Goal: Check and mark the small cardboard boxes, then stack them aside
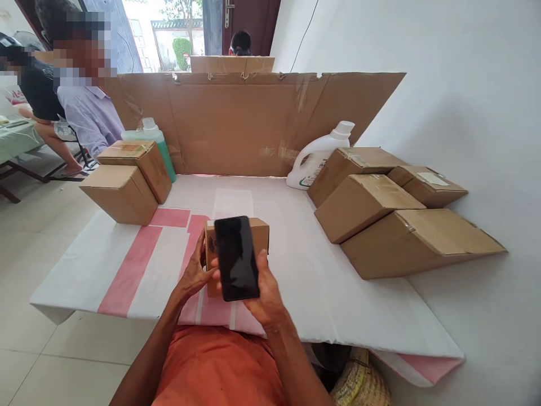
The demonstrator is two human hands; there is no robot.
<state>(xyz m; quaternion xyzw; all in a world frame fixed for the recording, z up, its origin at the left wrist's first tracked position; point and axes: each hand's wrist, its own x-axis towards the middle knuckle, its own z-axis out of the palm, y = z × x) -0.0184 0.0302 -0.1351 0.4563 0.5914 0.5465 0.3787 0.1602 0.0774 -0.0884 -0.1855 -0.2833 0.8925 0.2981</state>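
We see a low table under a white cloth with pink stripes (127,270), backed by a tall brown cardboard sheet (236,121). On the right side lie four sealed brown cardboard cartons (416,239), touching one another, the largest nearest us. On the left, two more brown cartons (122,189), one leaning on the other. A white plastic jug with a handle (315,158) stands at the back right, just beside the cartons; a green bottle with a white cap (154,141) stands behind the left pair. Two people (80,101) sit beyond the table's left corner.

Near the front edge sits a small brown cardboard box (257,231). Our left hand (195,276) rests its fingers against the box's left face. Our right hand (264,293) is closed around a black smartphone (236,258), dark screen up, held over the box.
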